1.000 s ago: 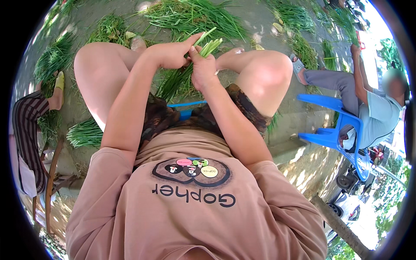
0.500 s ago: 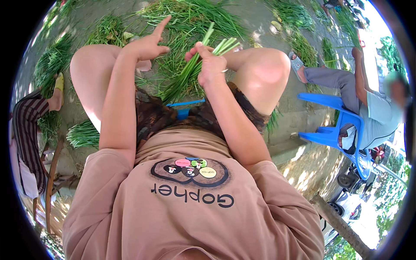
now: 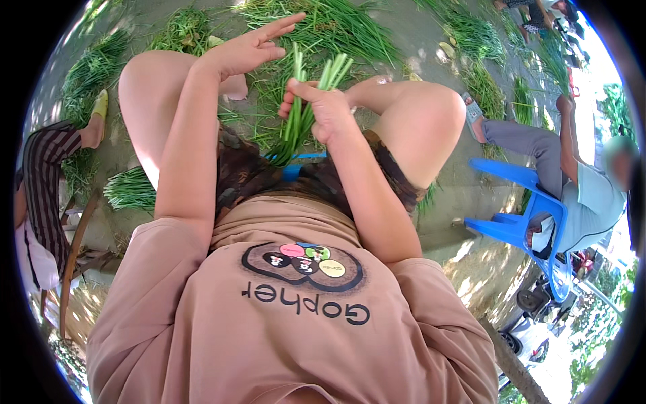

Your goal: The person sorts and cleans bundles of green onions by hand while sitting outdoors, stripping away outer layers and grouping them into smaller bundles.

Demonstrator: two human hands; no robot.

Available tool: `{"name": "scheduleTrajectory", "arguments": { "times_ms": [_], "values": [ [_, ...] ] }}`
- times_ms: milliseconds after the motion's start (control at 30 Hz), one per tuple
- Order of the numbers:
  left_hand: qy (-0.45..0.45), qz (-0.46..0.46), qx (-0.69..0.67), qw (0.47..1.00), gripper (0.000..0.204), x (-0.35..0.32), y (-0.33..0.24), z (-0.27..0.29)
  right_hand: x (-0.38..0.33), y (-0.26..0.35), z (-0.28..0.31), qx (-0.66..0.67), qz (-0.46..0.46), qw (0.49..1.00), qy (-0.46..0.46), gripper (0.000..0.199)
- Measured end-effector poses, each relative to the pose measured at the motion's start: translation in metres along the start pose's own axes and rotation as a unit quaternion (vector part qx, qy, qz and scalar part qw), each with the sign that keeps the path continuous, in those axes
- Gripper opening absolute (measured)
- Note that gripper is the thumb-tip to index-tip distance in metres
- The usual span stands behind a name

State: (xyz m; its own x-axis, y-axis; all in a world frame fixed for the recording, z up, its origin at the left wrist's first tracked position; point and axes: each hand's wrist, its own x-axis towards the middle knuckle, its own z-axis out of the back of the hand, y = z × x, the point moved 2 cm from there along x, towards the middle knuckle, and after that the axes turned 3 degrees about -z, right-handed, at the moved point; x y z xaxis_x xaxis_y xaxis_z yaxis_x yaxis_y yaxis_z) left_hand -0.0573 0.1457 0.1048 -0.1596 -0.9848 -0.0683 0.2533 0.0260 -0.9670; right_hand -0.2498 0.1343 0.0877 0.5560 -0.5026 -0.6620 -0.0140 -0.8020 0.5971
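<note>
While one slender bundle of long, green, leafy stems (image 3: 296,128) is gathered in the right hand (image 3: 326,111), much plant matter lies loose on the grey ground (image 3: 447,185), so the work appears only partly done. The held stems are roughly aligned but, judging by their pale ends, which fan into two clusters, not fully evened; no tie can be made out around them. The bundle passes between the thumb and curled fingers, its pale ends pointing to the far side and its leafy ends hanging nearer, left of the right wrist. The left hand (image 3: 245,52), empty, with fingers extended and thumb set apart, hangs to the left of the pale ends, near but not touching them. Farther off spreads a broad, tangled heap of green and yellowing leaves (image 3: 336,30), seemingly unsorted; to the left, a neat sheaf of green stems (image 3: 131,190) seems already laid together. At right, a seated co-worker in a light blue shirt (image 3: 589,205) occupies a blue plastic chair (image 3: 505,174); at left appear another person's dark striped trousers (image 3: 47,168) and yellow slipper (image 3: 100,113).
</note>
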Motion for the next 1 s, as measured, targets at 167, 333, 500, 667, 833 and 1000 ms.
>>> {"name": "scheduleTrajectory", "arguments": {
  "times_ms": [167, 333, 500, 667, 833, 1000],
  "values": [
    [0.059, 0.036, 0.085, 0.994, 0.053, 0.003, -0.017, -0.021, -0.001, 0.001, 0.002, 0.004, -0.013, 1.000, 0.011, 0.017],
    [0.063, 0.060, 0.037, 0.996, 0.045, -0.002, -0.020, -0.011, -0.003, 0.003, 0.003, -0.028, -0.011, 0.999, 0.019, 0.017],
    [0.104, 0.039, 0.054, 0.992, 0.047, -0.002, -0.003, -0.009, -0.009, 0.002, -0.004, -0.044, -0.030, 0.997, 0.047, 0.017],
    [0.125, 0.077, -0.008, 0.989, 0.055, -0.001, -0.005, -0.011, -0.013, 0.002, 0.000, 0.016, -0.052, 0.997, 0.046, 0.017],
    [0.111, 0.061, -0.093, 0.988, 0.057, -0.008, -0.007, -0.003, -0.017, 0.009, 0.000, -0.001, -0.043, 0.997, 0.063, 0.020],
    [0.135, 0.054, -0.147, 0.978, 0.050, -0.006, -0.003, -0.005, -0.022, 0.012, 0.000, -0.031, -0.030, 0.997, 0.070, 0.022]
  ]
}}
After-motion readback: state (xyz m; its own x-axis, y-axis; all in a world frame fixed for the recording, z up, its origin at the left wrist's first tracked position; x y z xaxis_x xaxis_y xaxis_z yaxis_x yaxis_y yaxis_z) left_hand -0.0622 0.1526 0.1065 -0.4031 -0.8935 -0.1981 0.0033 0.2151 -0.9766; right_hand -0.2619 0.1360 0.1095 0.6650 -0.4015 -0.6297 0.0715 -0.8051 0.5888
